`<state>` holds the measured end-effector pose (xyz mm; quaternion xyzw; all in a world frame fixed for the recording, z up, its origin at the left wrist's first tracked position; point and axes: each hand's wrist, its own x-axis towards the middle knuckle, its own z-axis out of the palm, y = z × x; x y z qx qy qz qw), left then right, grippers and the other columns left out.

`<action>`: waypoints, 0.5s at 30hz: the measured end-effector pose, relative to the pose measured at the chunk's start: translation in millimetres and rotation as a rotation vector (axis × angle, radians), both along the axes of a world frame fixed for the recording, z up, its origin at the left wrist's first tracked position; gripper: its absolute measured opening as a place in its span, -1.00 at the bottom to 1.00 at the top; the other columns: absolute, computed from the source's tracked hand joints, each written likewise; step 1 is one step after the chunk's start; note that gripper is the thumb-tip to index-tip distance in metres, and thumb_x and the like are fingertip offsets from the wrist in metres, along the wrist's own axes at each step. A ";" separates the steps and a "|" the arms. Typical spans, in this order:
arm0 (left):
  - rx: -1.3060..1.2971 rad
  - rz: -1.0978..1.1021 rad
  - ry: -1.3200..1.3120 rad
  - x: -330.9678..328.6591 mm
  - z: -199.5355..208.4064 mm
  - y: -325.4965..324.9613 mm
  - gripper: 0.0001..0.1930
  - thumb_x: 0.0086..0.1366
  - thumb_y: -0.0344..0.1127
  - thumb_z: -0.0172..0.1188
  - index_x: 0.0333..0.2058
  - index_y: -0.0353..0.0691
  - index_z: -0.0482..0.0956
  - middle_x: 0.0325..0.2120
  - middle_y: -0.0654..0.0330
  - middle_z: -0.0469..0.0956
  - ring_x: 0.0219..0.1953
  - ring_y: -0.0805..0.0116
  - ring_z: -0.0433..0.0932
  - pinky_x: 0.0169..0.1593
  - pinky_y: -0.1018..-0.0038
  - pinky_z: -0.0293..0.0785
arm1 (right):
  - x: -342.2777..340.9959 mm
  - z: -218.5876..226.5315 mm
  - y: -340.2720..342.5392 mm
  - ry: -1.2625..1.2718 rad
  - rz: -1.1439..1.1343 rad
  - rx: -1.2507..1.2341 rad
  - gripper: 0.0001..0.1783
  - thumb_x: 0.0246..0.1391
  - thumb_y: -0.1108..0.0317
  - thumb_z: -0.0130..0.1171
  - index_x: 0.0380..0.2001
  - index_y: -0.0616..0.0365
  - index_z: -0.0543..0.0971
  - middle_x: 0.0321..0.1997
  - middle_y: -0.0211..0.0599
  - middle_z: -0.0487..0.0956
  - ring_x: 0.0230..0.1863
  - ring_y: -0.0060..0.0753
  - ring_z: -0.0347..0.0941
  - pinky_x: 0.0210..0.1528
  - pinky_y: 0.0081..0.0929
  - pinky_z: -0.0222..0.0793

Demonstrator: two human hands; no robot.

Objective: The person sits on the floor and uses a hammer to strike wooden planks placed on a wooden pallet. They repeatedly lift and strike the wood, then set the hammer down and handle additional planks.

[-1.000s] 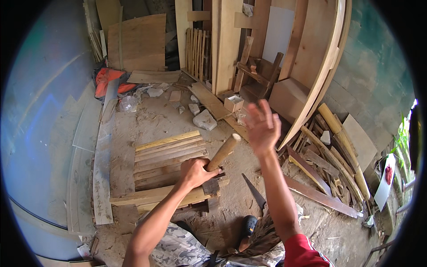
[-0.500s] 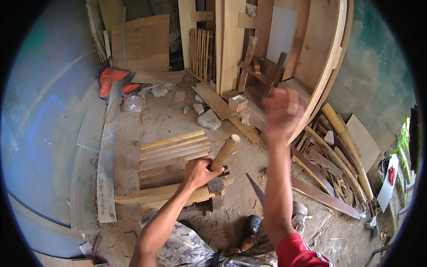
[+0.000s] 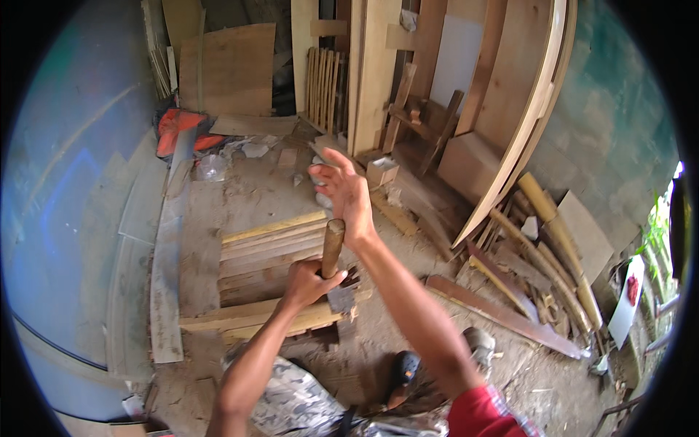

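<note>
- Right now, your left hand (image 3: 307, 282) has its grip clamped on a round wooden handle (image 3: 333, 246) by the right edge of the slatted frame (image 3: 273, 255).
- Upright and slightly tilted, that handle shows its top end above your fist; you can't tell what its lower end meets.
- Your right hand (image 3: 349, 207) has its grip apart, holding nothing, palm beside the handle's top; whether they touch, you can't tell.
- Just below your left fist, a dark block (image 3: 341, 300) sits at the frame's near right corner.
- Pale boards (image 3: 233, 318) run along the frame's near edge, and the frame lies on the floor (image 3: 397, 306).
- Off to your right, a brown plank (image 3: 502, 313) lies beside a scrap wood pile (image 3: 561, 273).
- Beyond the frame's far right corner, you have a small open box (image 3: 381, 172).
</note>
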<state>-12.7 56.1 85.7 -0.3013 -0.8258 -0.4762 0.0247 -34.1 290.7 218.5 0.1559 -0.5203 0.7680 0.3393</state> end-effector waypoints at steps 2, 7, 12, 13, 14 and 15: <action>-0.038 0.035 0.038 4.7 0.4 9.8 -0.58 0.07 0.08 0.43 -0.53 -0.23 0.67 -0.58 0.09 0.65 -0.52 0.20 0.65 -0.36 0.31 0.52 | 5.0 -14.8 -28.0 -0.035 0.101 -0.009 -0.31 0.21 -0.18 -0.10 0.17 0.13 0.44 0.07 -0.14 0.56 0.20 -0.19 0.39 0.27 -0.14 0.19; 0.062 0.067 0.007 -2.5 -8.4 7.1 -0.53 0.09 0.14 0.42 -0.53 -0.22 0.67 -0.61 0.09 0.64 -0.56 0.21 0.63 -0.40 0.27 0.51 | 16.9 17.3 35.8 0.173 0.053 -0.340 -0.50 0.26 0.04 0.02 0.09 0.16 0.52 -0.17 -0.34 0.64 -0.02 -0.29 0.55 -0.06 -0.34 0.46; 0.172 -0.007 0.019 -1.5 -15.4 -4.9 -0.65 0.12 -0.01 0.43 -0.51 -0.21 0.68 -0.61 0.13 0.65 -0.56 0.32 0.66 -0.41 0.36 0.53 | -3.7 -15.2 -54.0 -0.003 0.110 0.085 -0.44 0.28 -0.03 -0.06 0.13 0.18 0.48 -0.07 -0.23 0.62 0.06 -0.24 0.51 0.04 -0.21 0.40; 0.099 0.072 -0.010 6.9 -8.3 0.0 -0.66 0.12 -0.03 0.42 -0.53 -0.22 0.67 -0.60 0.12 0.66 -0.54 0.30 0.66 -0.40 0.34 0.53 | -4.0 -20.3 -67.3 -0.058 0.157 0.100 -0.42 0.29 -0.04 -0.08 0.14 0.18 0.48 -0.05 -0.20 0.61 0.07 -0.23 0.50 0.06 -0.18 0.39; 0.085 0.078 0.006 3.5 -10.3 3.1 -0.66 0.12 -0.03 0.42 -0.52 -0.23 0.67 -0.59 0.12 0.66 -0.52 0.30 0.67 -0.38 0.34 0.53 | -8.6 -10.2 -72.9 -0.071 0.195 0.123 -0.41 0.29 -0.06 -0.09 0.15 0.18 0.47 -0.03 -0.18 0.61 0.09 -0.22 0.49 0.08 -0.15 0.38; 0.071 0.084 0.022 0.4 -12.6 3.5 -0.66 0.12 -0.04 0.43 -0.51 -0.23 0.67 -0.58 0.11 0.66 -0.49 0.30 0.68 -0.37 0.33 0.53 | -6.4 -10.6 -72.4 -0.090 0.211 0.103 -0.39 0.30 -0.07 -0.11 0.16 0.18 0.46 -0.01 -0.16 0.60 0.10 -0.21 0.49 0.10 -0.13 0.37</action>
